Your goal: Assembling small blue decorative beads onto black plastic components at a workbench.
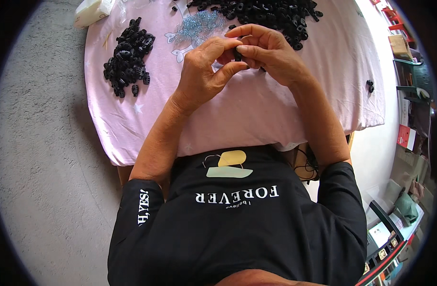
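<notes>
Over the pink cloth my two hands meet, fingers closed around a small black plastic piece [237,54], which is mostly hidden by the fingertips. My left hand [202,66] pinches it from the left. From the other side, my right hand [271,53] grips it between thumb and fingers. Just behind the hands lies a tangled heap of tiny pale-blue, shiny coils [197,26] that look like springs. A pile of black ribbed plastic pieces [130,55] is to the left. A larger heap of black plastic parts [280,16] spreads behind my right hand.
The pink cloth [228,119] covers the table and hangs over its near edge. Two black parts [370,86] lie apart near its right side. A white package [93,12] stands at the far left corner. Shelving with boxes [407,136] lines the right.
</notes>
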`<control>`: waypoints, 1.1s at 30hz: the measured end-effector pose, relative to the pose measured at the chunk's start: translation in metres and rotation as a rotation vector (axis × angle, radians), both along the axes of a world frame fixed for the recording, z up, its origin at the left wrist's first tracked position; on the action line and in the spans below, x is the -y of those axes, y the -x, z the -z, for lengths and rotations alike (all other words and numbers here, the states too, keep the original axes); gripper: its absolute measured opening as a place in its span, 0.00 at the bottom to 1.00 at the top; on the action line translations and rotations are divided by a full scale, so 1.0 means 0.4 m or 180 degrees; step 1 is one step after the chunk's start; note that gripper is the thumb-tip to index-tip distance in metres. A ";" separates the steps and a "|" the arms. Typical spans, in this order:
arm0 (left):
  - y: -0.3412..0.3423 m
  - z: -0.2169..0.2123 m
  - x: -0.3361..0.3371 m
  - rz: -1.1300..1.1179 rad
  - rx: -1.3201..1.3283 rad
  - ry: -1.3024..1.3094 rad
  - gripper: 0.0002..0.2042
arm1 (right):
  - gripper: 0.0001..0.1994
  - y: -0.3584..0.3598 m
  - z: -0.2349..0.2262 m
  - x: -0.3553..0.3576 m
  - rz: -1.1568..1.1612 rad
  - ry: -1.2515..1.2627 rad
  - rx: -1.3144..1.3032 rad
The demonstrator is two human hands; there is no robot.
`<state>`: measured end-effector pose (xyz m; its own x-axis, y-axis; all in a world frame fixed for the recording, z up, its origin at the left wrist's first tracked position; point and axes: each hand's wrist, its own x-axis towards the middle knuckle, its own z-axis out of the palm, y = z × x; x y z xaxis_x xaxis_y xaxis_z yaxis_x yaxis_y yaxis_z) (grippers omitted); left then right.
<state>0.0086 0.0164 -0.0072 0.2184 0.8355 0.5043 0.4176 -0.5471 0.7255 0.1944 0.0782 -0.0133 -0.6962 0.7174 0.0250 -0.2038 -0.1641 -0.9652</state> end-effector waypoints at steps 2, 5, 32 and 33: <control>-0.004 -0.004 0.004 -0.0061 -0.0020 -0.0107 0.17 | 0.17 0.000 -0.006 0.002 -0.0037 0.0033 -0.0036; -0.008 -0.020 0.008 -0.0101 -0.0100 -0.0182 0.16 | 0.18 0.000 -0.007 0.003 -0.0130 0.0028 -0.0005; 0.267 0.054 -0.052 -0.3221 -0.2051 -0.0011 0.09 | 0.07 -0.063 -0.006 -0.071 0.2689 -0.2453 0.2407; 0.263 0.050 -0.054 -0.3245 -0.2032 -0.0125 0.09 | 0.07 -0.068 -0.004 -0.080 0.2694 -0.2456 0.2418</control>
